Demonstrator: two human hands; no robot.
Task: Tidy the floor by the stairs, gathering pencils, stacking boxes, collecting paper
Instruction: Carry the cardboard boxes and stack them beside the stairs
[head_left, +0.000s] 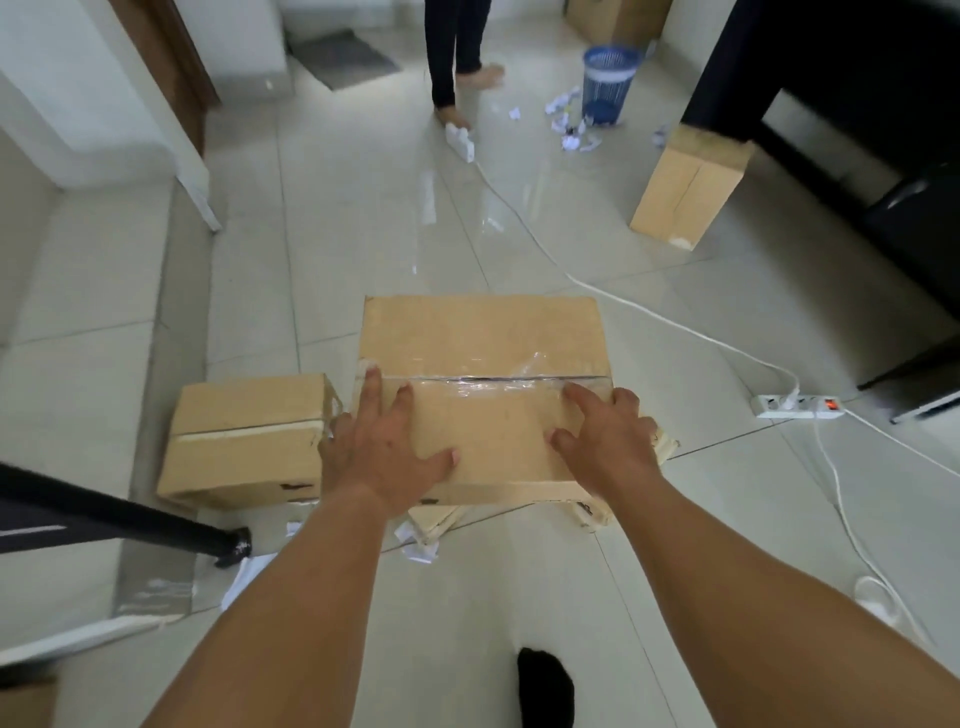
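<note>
A large taped cardboard box (483, 338) lies in the middle of the tiled floor, on top of another flat box whose corners (431, 522) show beneath its near edge. My left hand (384, 447) rests flat on its near left part, fingers spread. On the near right part lies my right hand (605, 436), fingers spread and slightly bent. A smaller cardboard box (244, 441) sits right beside it on the left. A third box (685, 192) stands upright at the far right. Crumpled paper (569, 124) lies around a blue bin (605, 83). More paper scraps (418, 545) lie near the box's front edge.
A white cable (649, 312) runs across the floor to a power strip (800, 405) on the right. A person's legs (452, 57) stand at the back. A black pole (119, 514) crosses the lower left, by the stair steps (78, 260). Dark furniture (857, 130) fills the right side.
</note>
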